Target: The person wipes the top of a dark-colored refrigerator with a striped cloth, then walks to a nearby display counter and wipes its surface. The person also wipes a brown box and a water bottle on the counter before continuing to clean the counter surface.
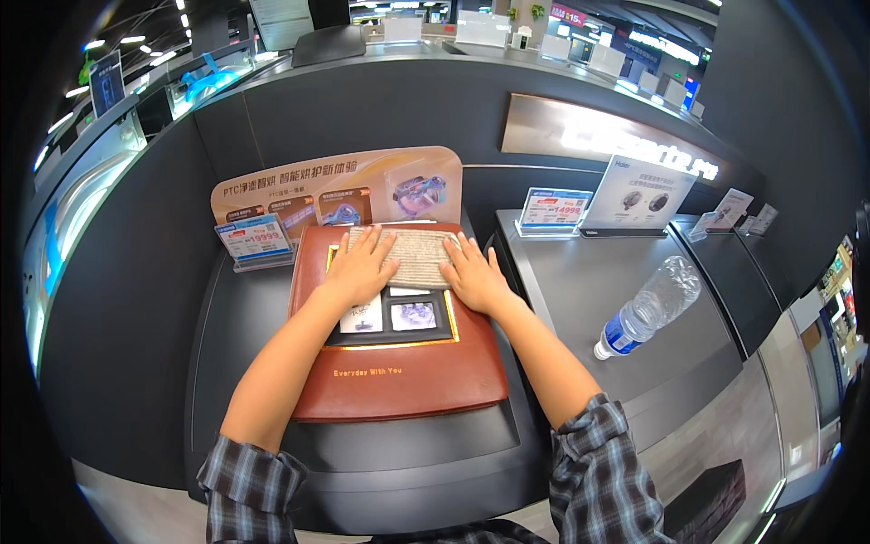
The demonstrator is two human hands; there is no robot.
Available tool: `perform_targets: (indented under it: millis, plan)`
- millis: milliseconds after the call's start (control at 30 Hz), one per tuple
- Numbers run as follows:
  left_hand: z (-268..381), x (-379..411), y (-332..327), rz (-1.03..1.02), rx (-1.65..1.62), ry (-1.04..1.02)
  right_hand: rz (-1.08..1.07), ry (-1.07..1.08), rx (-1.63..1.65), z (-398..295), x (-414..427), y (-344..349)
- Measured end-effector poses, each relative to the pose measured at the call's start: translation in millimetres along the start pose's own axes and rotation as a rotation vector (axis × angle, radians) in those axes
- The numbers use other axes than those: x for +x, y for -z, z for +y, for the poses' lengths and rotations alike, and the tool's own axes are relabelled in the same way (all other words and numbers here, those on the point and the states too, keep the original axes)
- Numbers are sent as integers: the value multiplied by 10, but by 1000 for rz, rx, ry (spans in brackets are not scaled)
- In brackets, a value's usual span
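Observation:
A brown leather-look photo album point(401, 394) lies closed on a dark appliance top. Its cover has gold lettering and a gold-edged window point(414, 316) with small pictures inside. Across the upper part of that window rests a folded beige ribbed cloth point(420, 262). My left hand point(360, 268) lies flat over the cloth's left end, fingers spread. On its right end, the fingers of my right hand point(476, 275) rest with the palm over the album cover. Neither hand is closed around the cloth. The window's upper part is hidden beneath cloth and hands.
Behind the album stands a printed display board point(340, 183), with a price sign point(255, 238) at its left. On the neighbouring appliance top point(564, 292), a clear plastic bottle point(649, 306) lies on its side. Another price sign point(554, 211) and a Haier sign point(635, 197) stand farther back there.

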State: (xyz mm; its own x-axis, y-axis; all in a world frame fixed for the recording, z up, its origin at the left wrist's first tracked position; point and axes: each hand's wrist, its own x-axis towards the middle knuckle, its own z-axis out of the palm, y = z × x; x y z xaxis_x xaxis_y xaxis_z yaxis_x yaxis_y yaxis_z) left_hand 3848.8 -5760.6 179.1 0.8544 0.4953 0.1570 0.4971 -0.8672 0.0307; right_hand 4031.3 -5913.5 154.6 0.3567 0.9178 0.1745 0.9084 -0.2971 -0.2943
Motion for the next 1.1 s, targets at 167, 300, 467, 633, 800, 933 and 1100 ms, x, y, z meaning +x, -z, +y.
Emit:
perform_targets:
  millis: [167, 300, 467, 633, 800, 933, 1100]
  plan:
    - [179, -276, 100, -28, -44, -66, 23, -17, -8, -71, -443, 51]
    - [251, -630, 148, -72, -41, -107, 3, -1, -56, -235, -858, 88]
    - [433, -1169, 291, -183, -69, -131, 6, 42, -45, -498, -1541, 141]
    - [516, -1742, 450, -128, -71, -143, 35, 142, -39, -776, -1958, 191]
    - [397, -2299, 501, -3, -32, -43, 54, 296, -22, -1086, -1976, 136]
    - [315, -2540, 460, 91, 38, 159, 71, 371, 2, -1318, -1778, 49]
    - [114, -2658, 435, 88, -153, 434, 159, 484, -98, -1615, -1497, -124]
